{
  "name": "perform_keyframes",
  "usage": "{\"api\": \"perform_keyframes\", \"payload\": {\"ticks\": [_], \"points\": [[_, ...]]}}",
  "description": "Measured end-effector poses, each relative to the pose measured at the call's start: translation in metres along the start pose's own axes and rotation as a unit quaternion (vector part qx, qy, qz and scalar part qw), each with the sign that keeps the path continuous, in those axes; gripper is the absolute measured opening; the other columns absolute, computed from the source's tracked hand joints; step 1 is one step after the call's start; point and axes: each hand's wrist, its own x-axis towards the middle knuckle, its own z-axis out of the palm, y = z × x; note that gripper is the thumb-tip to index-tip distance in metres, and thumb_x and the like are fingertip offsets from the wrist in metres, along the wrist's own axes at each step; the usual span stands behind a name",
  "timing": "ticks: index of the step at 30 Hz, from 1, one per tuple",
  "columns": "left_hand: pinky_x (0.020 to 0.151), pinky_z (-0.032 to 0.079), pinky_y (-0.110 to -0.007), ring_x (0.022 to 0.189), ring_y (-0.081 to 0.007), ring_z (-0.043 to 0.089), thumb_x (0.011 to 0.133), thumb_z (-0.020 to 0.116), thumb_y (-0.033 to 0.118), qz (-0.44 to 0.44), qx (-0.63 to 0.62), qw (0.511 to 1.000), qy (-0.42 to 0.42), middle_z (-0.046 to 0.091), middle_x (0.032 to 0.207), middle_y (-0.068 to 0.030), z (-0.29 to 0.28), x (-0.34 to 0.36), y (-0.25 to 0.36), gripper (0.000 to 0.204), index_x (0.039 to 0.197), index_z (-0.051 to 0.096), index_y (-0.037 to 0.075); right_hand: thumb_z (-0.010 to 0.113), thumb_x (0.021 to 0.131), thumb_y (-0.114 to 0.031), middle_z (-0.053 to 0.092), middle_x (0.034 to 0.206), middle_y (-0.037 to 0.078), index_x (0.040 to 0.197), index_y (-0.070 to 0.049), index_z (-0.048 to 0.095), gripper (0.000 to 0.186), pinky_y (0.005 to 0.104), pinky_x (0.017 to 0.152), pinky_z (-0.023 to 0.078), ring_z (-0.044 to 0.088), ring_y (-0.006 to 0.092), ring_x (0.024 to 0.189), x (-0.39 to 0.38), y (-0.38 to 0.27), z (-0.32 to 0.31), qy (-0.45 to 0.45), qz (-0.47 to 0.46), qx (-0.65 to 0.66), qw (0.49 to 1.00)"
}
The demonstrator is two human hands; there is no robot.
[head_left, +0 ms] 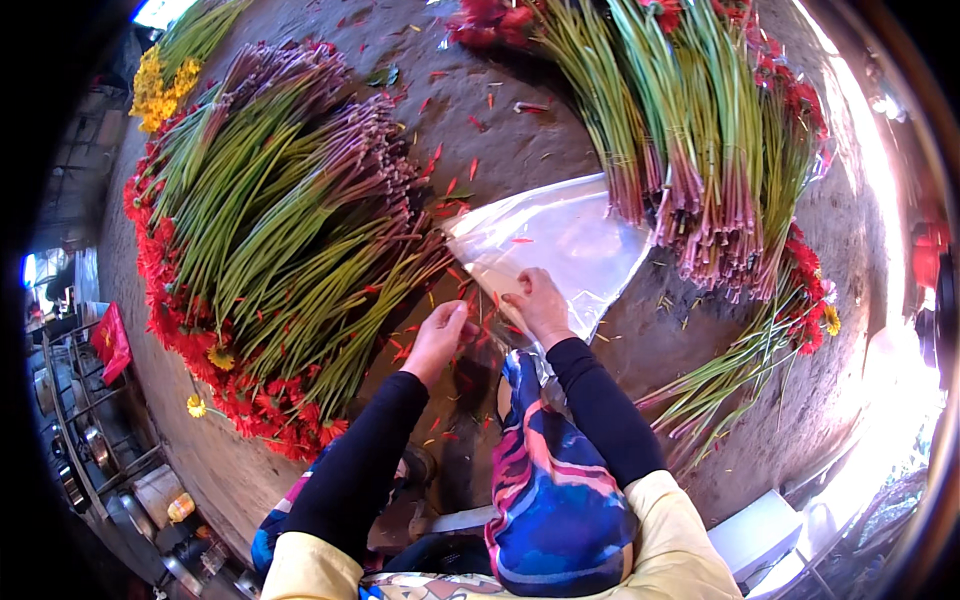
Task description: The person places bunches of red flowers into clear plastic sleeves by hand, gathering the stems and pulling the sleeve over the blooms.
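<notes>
A stack of clear plastic sleeves [590, 235], wide at one end and narrower toward me, lies on the ground in front of me. My right hand [541, 307] is over its near part, fingers curled in a pinch at the plastic. Just left of it, my left hand [437, 338] has thumb and fingers drawn together; what they hold, if anything, is too small to make out. Close beside my left hand are the stem ends of a big pile of red gerbera flowers [270, 220], their red heads facing left.
Tied bunches of long-stemmed red flowers [690, 130] lie at the far right, with loose stems [725, 375] nearer me. Yellow flowers [165, 85] are at the far left. Red petals litter the brown ground. A white box [755, 535] stands at lower right, metal racks [85, 430] at left.
</notes>
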Motion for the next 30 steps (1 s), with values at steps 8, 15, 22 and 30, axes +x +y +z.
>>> {"api": "perform_keyframes", "payload": {"ticks": [8,15,22,30], "points": [[0.069,0.046,-0.025,0.078,-0.0105,0.060,0.095,0.051,0.027,0.024,-0.010,0.998,-0.050,0.063,0.086,-0.0047,0.008,0.014,0.011,0.033,0.116,0.053,0.002,0.072,0.074,-0.032,0.058,0.094,0.009,0.095,-0.010,0.060,0.033,0.0393,0.073,0.047,0.059,0.0294,0.082,0.016,0.022,-0.009,0.118,-0.022,-0.105,0.987],[0.070,0.044,-0.022,0.080,-0.0085,0.056,0.096,0.049,0.028,0.024,0.018,0.996,-0.085,0.064,0.092,-0.0025,-0.010,0.006,0.014,0.031,0.118,0.054,0.006,0.062,0.089,-0.026,0.067,0.088,0.006,0.094,-0.003,0.067,0.024,0.0277,0.075,0.047,0.062,0.0146,0.084,-0.009,-0.034,-0.022,-0.133,0.003,0.174,0.976],[0.076,0.046,-0.023,0.093,-0.0088,0.055,0.093,0.056,0.034,0.072,0.008,0.978,-0.194,0.061,0.104,-0.0011,-0.056,-0.082,0.097,0.043,0.127,0.046,0.009,0.068,0.086,-0.020,0.066,0.081,0.000,0.089,-0.002,0.069,0.017,0.0219,0.068,0.046,0.057,0.0061,0.075,-0.019,-0.150,-0.089,-0.230,-0.064,0.186,0.953],[0.079,0.048,-0.027,0.096,-0.0079,0.055,0.092,0.059,0.028,0.154,-0.179,0.964,-0.126,0.058,0.104,0.0013,-0.122,-0.147,0.125,0.032,0.120,0.052,0.013,0.075,0.070,-0.024,0.061,0.072,0.017,0.079,-0.005,0.055,0.029,0.0417,0.061,0.047,0.061,0.0343,0.070,-0.042,-0.316,-0.041,-0.162,-0.301,-0.091,0.935]]}}
